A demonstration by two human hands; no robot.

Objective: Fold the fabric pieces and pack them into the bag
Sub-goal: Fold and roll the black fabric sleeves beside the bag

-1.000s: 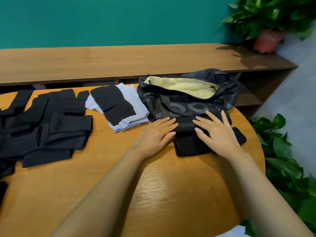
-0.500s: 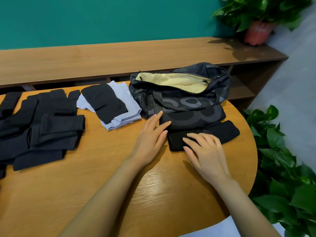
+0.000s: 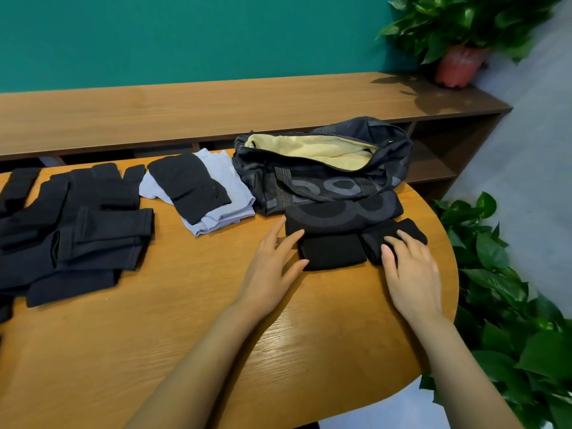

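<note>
A dark bag (image 3: 325, 184) with a pale yellow lining lies open at the table's far right side. Just in front of it lies a folded black fabric piece (image 3: 332, 252). My left hand (image 3: 272, 264) has straight fingers touching that piece's left edge. My right hand (image 3: 410, 269) rests its fingers on top of the piece's right end, fingertips showing. A folded light blue fabric (image 3: 230, 196) with a folded black piece (image 3: 188, 184) on it lies left of the bag. Several flat black fabric pieces (image 3: 77, 224) cover the table's left part.
The round wooden table (image 3: 154, 335) ends close to my right arm. A long wooden shelf (image 3: 185, 113) runs behind it under a teal wall. A potted plant (image 3: 458, 63) stands on the shelf's right end, and leafy plants (image 3: 501, 274) crowd the floor at right.
My right hand slid back off the fabric's top and then onto its right end. My left hand has shifted slightly to the piece's left edge. The black piece now shows a crease.
</note>
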